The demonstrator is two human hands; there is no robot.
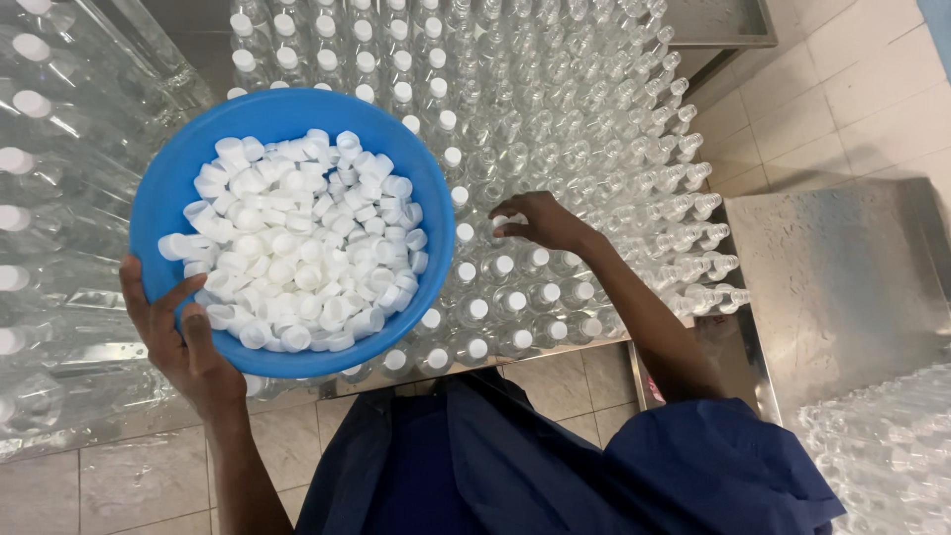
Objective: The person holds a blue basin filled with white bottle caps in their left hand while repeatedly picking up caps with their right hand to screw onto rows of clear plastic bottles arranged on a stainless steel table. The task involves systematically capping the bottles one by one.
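The left hand grips the near rim of a round blue plastic bowl, thumb hooked over the edge into the bowl and fingers wrapped beneath it, holding it tilted above the near left part of the work surface. The bowl is heaped with small white plastic screw caps. The right hand reaches forward over a dense array of clear plastic bottles standing upright in rows; its fingers are curled downward, with the fingertips closed around a white cap at the mouth of one bottle in the near rows. Bottles in the near rows and along the left side, next to the bowl, carry white caps; those further back and to the right stand with open necks. A dark blue garment sleeve covers the right upper arm. At the right lies a flat stainless steel table surface. At the far left are wrapped packs of capped clear bottles. The floor below is pale tile.
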